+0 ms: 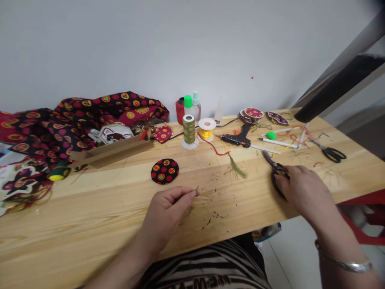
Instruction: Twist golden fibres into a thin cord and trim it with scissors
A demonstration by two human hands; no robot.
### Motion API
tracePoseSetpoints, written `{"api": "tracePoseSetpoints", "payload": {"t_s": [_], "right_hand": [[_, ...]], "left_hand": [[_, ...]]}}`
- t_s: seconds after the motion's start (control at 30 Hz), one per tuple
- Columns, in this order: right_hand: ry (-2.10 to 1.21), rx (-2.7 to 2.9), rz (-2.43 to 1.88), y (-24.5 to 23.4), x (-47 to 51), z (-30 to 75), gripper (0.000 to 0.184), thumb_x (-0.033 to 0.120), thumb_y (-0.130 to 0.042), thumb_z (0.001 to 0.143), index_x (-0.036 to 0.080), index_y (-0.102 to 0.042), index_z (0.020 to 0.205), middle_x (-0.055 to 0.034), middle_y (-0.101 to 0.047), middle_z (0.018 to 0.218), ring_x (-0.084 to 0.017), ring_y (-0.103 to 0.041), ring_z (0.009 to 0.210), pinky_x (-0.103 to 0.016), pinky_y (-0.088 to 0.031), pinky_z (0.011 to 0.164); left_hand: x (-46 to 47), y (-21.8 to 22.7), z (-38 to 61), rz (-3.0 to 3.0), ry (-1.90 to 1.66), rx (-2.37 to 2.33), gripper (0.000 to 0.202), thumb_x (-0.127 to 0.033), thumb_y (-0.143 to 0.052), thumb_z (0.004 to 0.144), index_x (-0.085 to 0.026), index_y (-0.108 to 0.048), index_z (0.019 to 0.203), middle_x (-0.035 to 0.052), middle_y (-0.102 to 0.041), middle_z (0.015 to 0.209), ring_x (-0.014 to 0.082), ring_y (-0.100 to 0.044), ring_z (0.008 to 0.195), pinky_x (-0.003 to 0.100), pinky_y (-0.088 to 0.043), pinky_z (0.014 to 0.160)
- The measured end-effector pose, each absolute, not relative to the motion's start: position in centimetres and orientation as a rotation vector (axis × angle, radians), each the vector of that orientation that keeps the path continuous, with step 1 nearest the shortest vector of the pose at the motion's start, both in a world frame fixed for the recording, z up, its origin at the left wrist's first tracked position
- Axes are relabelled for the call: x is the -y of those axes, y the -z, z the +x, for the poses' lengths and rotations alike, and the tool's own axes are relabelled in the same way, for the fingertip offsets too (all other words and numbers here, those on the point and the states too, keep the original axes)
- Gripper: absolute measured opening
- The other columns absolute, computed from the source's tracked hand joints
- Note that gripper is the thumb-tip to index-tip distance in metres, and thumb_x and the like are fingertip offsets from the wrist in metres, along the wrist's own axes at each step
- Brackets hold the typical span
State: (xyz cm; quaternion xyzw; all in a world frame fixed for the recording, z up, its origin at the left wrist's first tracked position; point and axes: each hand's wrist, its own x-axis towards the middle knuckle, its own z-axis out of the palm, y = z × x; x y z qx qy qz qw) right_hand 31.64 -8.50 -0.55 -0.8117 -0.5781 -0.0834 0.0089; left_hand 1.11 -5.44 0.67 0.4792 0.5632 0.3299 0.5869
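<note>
Striped shirt [207, 267] shows at the near edge of the worktop [90, 216]; just beyond, the left hand [171, 212] has thumb and forefinger pressed together, pinching a thin strand [197, 188], mostly hidden; to the right, the right hand [306, 192] has its fingers closed on the handles of black-handled scissors [272, 162], blades pointing far and left; between the hands, farther off, lies an olive thread tassel [237, 167]; left of it lies a round patterned fabric disc [165, 171]; beyond stand olive [189, 132] and yellow thread spools [206, 133].
</note>
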Motion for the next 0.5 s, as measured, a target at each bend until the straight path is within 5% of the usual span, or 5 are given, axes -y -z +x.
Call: {"api": "tracePoseSetpoints", "payload": {"t_s": [0.23, 0.5], "right_hand": [[0.111, 1.794, -2.622, 1.2, 8.7, 33.0, 0.027, 0.021, -0.044, 0.081, 0.008, -0.061, 0.097, -0.0185, -0.063, 0.084, -0.030, -0.061, 0.080, -0.037, -0.043, 0.068], [0.032, 1.510, -2.523, -1.1, 10.2, 31.9, 0.035, 0.035, -0.055, 0.074, 0.011, -0.061, 0.099, -0.0199, -0.064, 0.092, -0.031, -0.062, 0.081, -0.039, -0.044, 0.064]], "left_hand": [[5.4, -0.2, 1.1, 1.010, -0.804, -1.270, 0.014, -0.032, -0.073, 0.067, -0.020, -0.076, 0.073, -0.0034, -0.051, 0.045, 0.0079, -0.035, 0.041, 0.020, -0.022, 0.038], [5.3, -0.5, 1.0, 0.976, -0.876, -1.286, 0.013, -0.031, -0.074, 0.066, -0.020, -0.076, 0.073, -0.0001, -0.063, 0.056, 0.0064, -0.039, 0.044, 0.018, -0.027, 0.038]]}}
